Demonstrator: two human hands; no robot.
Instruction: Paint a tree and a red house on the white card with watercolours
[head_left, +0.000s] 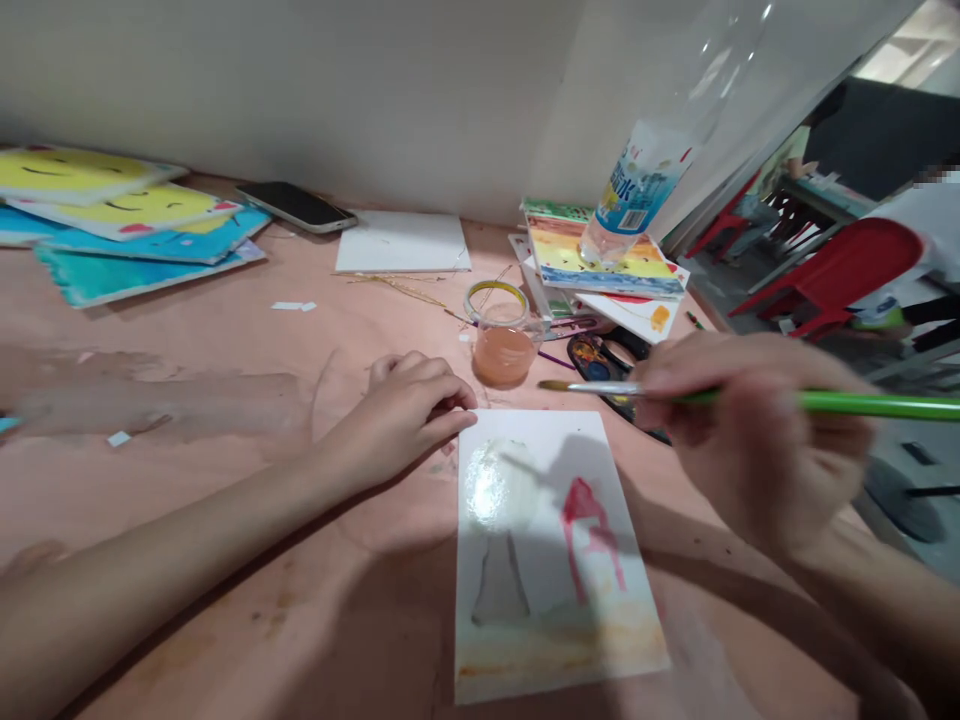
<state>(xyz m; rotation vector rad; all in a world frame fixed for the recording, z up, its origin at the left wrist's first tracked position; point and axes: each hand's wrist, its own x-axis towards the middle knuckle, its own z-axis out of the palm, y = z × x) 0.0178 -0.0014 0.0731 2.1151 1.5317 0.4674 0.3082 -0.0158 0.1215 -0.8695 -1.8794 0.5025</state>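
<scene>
My right hand, a little blurred, grips a green paintbrush above the table. Its brown bristles point left, just over the top edge of a white painting sheet. On that sheet are a red arched shape, grey outlines, a wet shiny patch and a pale orange band along the bottom. With fingers curled, my left hand pinches the sheet's top left corner. Just beyond stands a clear cup of orange-brown water. A black paint palette lies partly hidden behind my right hand.
A clear plastic bottle stands on stacked paintings. Tape lies behind the cup. Farther left are a blank white panel, a phone and yellow-and-blue paintings. Beyond the table's right edge are red chairs and a person.
</scene>
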